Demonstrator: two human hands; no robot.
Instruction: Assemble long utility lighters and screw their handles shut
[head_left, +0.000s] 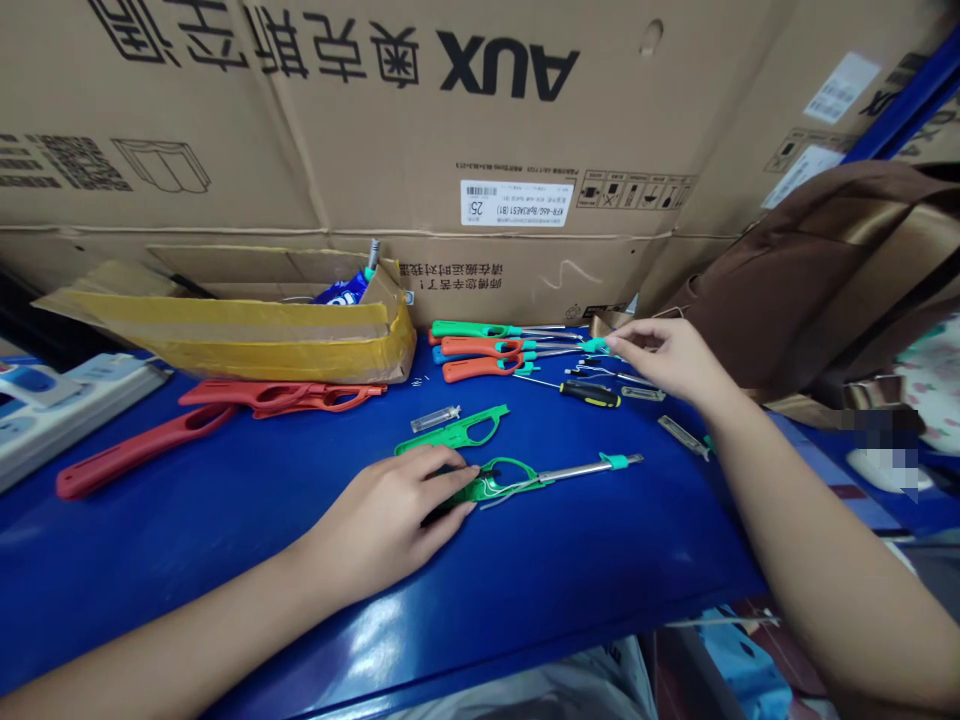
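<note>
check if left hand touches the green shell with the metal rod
Touching: in the head view, the left hand grips the green shell between thumb and fingers.

Opened green lighter [525,476], lying flat

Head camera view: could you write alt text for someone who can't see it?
A left hand holds an opened green lighter on a blue table; the right hand touches a teal piece by orange-handled lighters. A screwdriver and a yellow-taped cardboard box are nearby.

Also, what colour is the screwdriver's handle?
The screwdriver's handle is black with yellow markings, seen best in the head view.
</note>
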